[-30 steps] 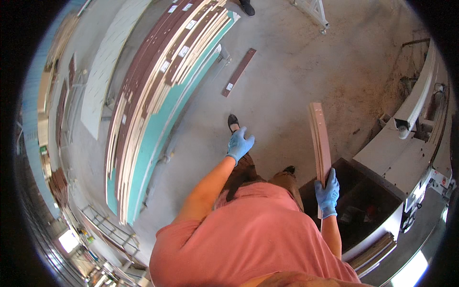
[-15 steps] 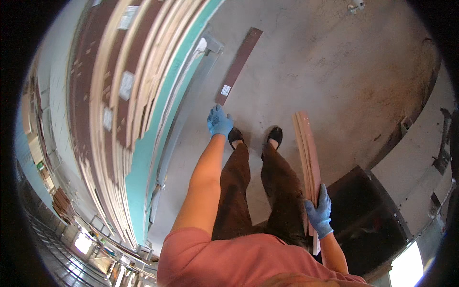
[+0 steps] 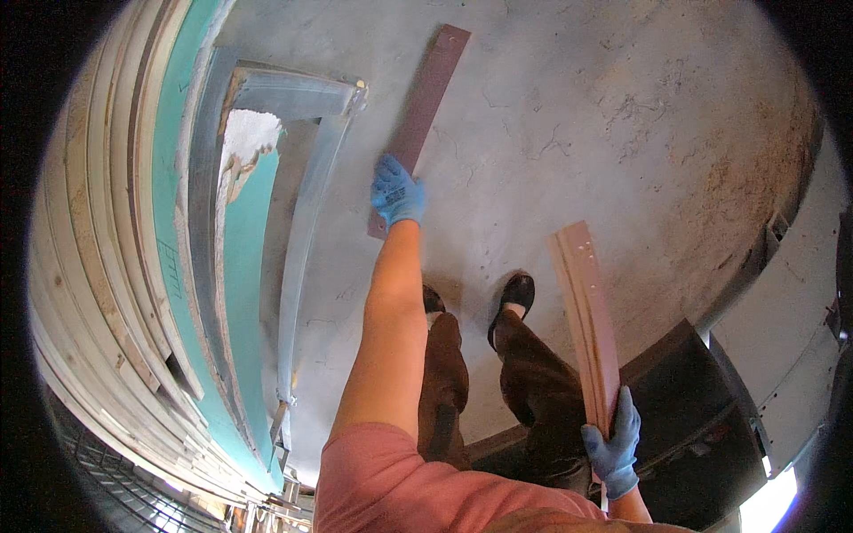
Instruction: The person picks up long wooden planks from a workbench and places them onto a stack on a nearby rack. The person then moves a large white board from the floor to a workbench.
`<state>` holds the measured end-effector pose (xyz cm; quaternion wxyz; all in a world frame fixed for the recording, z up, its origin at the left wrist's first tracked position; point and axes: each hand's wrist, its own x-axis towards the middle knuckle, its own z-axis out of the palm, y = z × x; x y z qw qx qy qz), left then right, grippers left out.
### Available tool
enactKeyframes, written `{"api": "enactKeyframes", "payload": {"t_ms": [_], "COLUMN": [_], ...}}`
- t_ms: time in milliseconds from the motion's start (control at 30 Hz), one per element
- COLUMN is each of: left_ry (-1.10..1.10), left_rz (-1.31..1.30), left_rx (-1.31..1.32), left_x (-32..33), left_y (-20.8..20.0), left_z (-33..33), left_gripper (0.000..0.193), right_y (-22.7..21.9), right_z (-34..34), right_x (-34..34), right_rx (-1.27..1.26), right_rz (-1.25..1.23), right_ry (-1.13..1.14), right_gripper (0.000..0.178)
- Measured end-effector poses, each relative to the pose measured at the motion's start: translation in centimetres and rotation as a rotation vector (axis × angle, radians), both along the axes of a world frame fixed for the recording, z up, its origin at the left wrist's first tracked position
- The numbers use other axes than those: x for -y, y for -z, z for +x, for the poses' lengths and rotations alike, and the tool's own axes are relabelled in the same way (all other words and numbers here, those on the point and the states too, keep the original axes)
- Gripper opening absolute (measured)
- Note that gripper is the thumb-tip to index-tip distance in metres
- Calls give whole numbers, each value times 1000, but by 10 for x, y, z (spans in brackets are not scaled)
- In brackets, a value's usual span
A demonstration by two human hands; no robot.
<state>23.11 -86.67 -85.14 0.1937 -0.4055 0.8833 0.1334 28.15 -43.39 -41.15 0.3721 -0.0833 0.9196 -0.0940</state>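
A single brown strip point(image 3: 433, 93) lies flat on the concrete floor point(image 3: 533, 133), ahead and to the left of the person's black shoes point(image 3: 517, 291). The blue-gloved left hand point(image 3: 397, 191) is over its nearer end, hiding part of it, fingers bent; I cannot tell whether they grip the strip. The gloved right hand point(image 3: 613, 449) is closed around a bundle of strips point(image 3: 593, 338), held tilted up beside the right leg. To the left, a grey metal frame point(image 3: 293, 93) stands between the strip and long stacked boards point(image 3: 89, 293), with a green panel point(image 3: 244, 231) of ragged end inside its bars. On the right, a black box-like thing point(image 3: 684, 382) sits close by the right hand, hemming that side, with a grey surface point(image 3: 764, 329) beyond.
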Motion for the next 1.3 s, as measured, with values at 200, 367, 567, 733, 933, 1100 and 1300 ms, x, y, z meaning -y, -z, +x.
{"api": "enactKeyframes", "payload": {"t_ms": [200,367,567,733,933,1100,1300], "left_ry": [-128,-494,-397,-624,-638,-291,-1288], "left_rz": [374,1179,1512,1759,1308,784,1232], "left_rx": [-344,-597,-723,-1001,-1198,-1239,-1187], "left_x": [6,-80,-169,-222,-260,-226,-129], "left_y": [-65,-251,-491,-616,-650,-636,-643], "left_z": [26,71,152,196,257,339,510], "left_gripper": [88,77,90,86,50,31,29], "right_y": [-10,-19,-100,-195,-295,-302,-248], "right_z": [-13,-49,-73,-29,40,133,287], "right_x": [21,50,116,136,207,275,365], "right_rx": [-19,-10,166,162,294,125,98], "right_rz": [-129,-355,-768,-873,-797,-655,-497], "right_ry": [-3,326,504,-38,-551,-1027,-1529], "right_gripper": [89,82,72,85,99,95,83]}}
